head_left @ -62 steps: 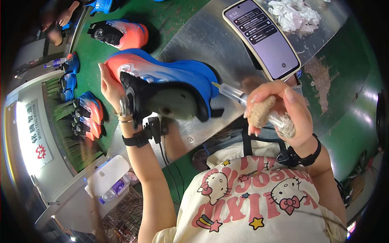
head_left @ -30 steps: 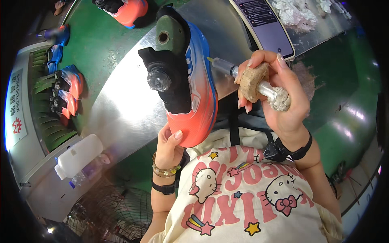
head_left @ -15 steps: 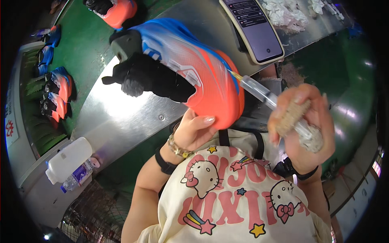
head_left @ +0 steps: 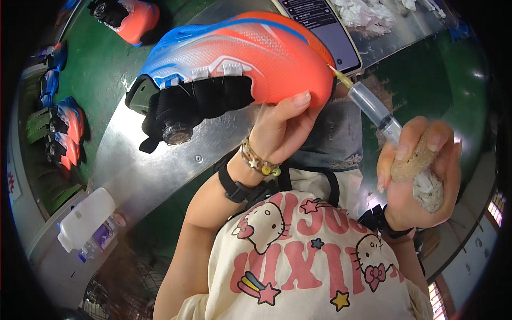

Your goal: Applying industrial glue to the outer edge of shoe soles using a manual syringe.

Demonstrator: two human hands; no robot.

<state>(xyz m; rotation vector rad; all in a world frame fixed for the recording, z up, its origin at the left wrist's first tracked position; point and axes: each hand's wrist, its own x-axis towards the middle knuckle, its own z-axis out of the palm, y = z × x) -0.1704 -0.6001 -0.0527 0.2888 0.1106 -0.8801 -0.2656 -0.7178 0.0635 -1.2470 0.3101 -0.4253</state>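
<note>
My left hand [head_left: 277,125] grips the toe end of an orange and blue sports shoe [head_left: 240,58] with a black tongue and a round dial closure, holding it on its side above the metal table [head_left: 138,165]. My right hand [head_left: 413,176] holds a clear syringe [head_left: 373,109] together with a brown crepe block and a white rag. The syringe's yellow tip touches the orange toe of the shoe.
A phone [head_left: 322,24] lies on the table behind the shoe, with crumpled white rags [head_left: 368,10] beside it. Another orange shoe [head_left: 128,16] lies on the green belt at the top left. More shoes [head_left: 64,128] stand at the left. A white bottle [head_left: 85,218] is at the lower left.
The shoe has been turned from upright to lying sideways, toe to the right. My left hand shifted its grip to the toe. The syringe tip now meets the toe.
</note>
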